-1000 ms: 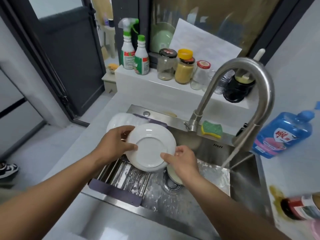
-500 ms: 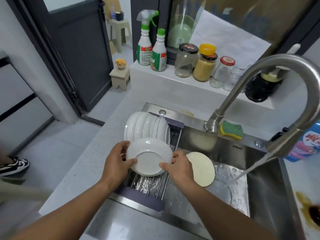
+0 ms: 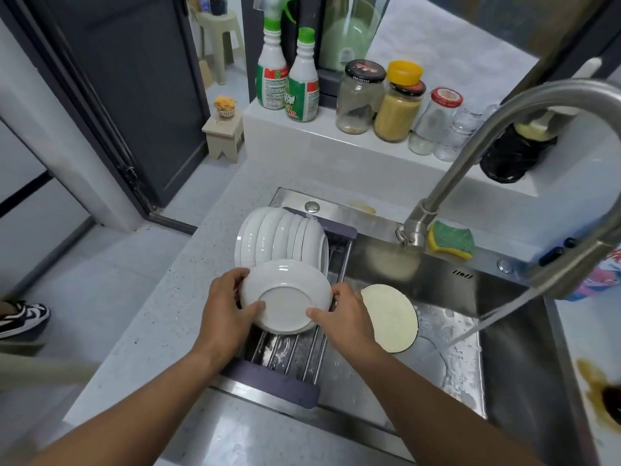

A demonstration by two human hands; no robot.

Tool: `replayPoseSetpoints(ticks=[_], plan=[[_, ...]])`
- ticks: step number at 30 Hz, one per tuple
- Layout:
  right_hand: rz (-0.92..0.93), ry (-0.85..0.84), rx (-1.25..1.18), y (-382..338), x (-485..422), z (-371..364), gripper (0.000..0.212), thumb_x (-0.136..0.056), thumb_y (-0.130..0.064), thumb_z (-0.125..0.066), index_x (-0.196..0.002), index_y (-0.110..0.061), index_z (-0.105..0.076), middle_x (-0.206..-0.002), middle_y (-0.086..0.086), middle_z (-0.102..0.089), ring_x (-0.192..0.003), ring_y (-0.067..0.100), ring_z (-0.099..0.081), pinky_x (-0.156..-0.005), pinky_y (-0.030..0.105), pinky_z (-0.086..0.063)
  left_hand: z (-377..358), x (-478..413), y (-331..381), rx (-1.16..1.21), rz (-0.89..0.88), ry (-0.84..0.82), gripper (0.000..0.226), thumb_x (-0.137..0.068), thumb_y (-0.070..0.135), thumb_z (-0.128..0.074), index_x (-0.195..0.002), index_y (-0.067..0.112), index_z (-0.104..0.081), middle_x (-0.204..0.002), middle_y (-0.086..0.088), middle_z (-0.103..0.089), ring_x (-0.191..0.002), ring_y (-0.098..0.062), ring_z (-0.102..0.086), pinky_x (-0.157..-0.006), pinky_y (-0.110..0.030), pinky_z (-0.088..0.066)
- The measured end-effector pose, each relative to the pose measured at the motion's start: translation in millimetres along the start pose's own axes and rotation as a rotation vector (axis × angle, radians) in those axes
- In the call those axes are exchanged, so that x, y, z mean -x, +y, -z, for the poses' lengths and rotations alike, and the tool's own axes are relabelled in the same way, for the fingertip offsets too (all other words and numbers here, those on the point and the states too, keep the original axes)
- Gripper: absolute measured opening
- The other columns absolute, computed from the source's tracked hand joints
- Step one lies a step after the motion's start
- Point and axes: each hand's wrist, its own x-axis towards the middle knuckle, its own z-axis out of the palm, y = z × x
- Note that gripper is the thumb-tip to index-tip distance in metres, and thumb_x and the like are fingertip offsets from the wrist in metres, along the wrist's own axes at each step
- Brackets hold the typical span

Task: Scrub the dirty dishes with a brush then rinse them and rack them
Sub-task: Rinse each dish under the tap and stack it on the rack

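Both hands on one dish here: the white plate (image 3: 285, 294) is up over the rack (image 3: 279, 388), underside w/ its foot ring facing the camera, tilted. Left hand (image 3: 228, 307) grips the plate's left rim, thumb on the base and fingers curled round the far edge. Right hand (image 3: 346, 314) is clamped on the right rim the same way, thumb on the base. Plate sits just in front of the row of white plates (image 3: 279, 237) standing on edge at the rack's far end; touching them or not, can't tell from this angle. The rack's metal bars are wet and it spans the left side of the steel sink (image 3: 504, 381). In the sink, just right of the right hand, a round cream-coloured dish (image 3: 389, 317) leans on the basin floor. Faucet (image 3: 504, 129) arcs over from the back, a water stream (image 3: 487, 321) running slantwise into the basin, well apart from the held plate. Green-and-yellow sponge (image 3: 450, 238) lies by the faucet base. On the shelf behind: two spray bottles (image 3: 272, 68), then several jars (image 3: 359, 95). Blue soap bottle (image 3: 601, 274) at the far right, mostly hidden by the spout. Brown stain (image 3: 601, 395) on the table (image 3: 168, 297) right of the sink.
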Motion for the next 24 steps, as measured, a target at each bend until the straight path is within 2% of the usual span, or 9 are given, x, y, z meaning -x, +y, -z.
replayPoseSetpoints(ticks=[4, 7, 11, 16, 20, 24], plan=[[0.024, -0.027, -0.065, 10, 1, 7, 0.064, -0.077, -0.044, -0.082, -0.131, -0.030, -0.051, -0.124, -0.005, -0.051, -0.094, 0.010, -0.055, -0.079, 0.030, -0.046, -2, 9, 15, -0.125, -0.101, 0.068, 0.068, -0.080, 0.016, -0.082, -0.136, 0.034, -0.047, -0.124, 0.012, -0.038, -0.119, -0.015, -0.050, -0.100, -0.037, -0.050], [0.033, -0.043, -0.144, 15, 0, 14, 0.067, -0.077, -0.038, -0.082, -0.135, -0.029, -0.051, -0.129, -0.005, -0.053, -0.099, 0.008, -0.053, -0.084, 0.028, -0.045, -9, 18, 37, -0.215, -0.278, 0.100, 0.057, -0.081, 0.020, -0.078, -0.130, 0.033, -0.050, -0.115, 0.016, -0.037, -0.112, -0.013, -0.048, -0.092, -0.034, -0.047], [0.019, -0.039, -0.207, 28, -3, 30, 0.060, -0.082, -0.023, -0.078, -0.137, -0.027, -0.053, -0.128, -0.005, -0.057, -0.097, 0.007, -0.055, -0.070, 0.018, -0.041, -38, 27, 70, -0.176, -0.415, -0.014, 0.040, -0.087, 0.014, -0.072, -0.122, 0.028, -0.057, -0.108, 0.019, -0.046, -0.101, -0.005, -0.051, -0.086, -0.024, -0.044], [-0.075, 0.021, -0.238, 65, -11, 60, 0.041, -0.089, -0.023, -0.074, -0.128, -0.022, -0.060, -0.117, -0.005, -0.061, -0.098, 0.013, -0.055, -0.081, 0.023, -0.039, -100, 35, 94, -0.042, -0.280, -0.206, 0.035, -0.092, 0.011, -0.069, -0.120, 0.029, -0.060, -0.105, 0.016, -0.056, -0.095, 0.004, -0.057, -0.081, -0.013, -0.047], [-0.140, 0.082, -0.285, 105, -17, 85, 0.030, -0.088, -0.016, -0.075, -0.116, -0.021, -0.065, -0.111, -0.001, -0.064, -0.097, 0.015, -0.059, -0.080, 0.025, -0.043, -141, 38, 104, -0.041, -0.198, -0.283, 0.032, -0.093, 0.006, -0.066, -0.118, 0.026, -0.060, -0.104, 0.009, -0.062, -0.092, 0.002, -0.060, -0.075, 0.000, -0.043], [-0.162, 0.118, -0.314, 144, -25, 107, 0.023, -0.087, -0.013, -0.074, -0.108, -0.020, -0.069, -0.106, 0.004, -0.069, -0.098, 0.021, -0.065, -0.079, 0.025, -0.044, -170, 36, 98, -0.061, -0.084, -0.324, 0.029, -0.093, 0.004, -0.064, -0.118, 0.018, -0.063, -0.097, 0.008, -0.064, -0.087, -0.001, -0.061, -0.071, -0.003, -0.041]])
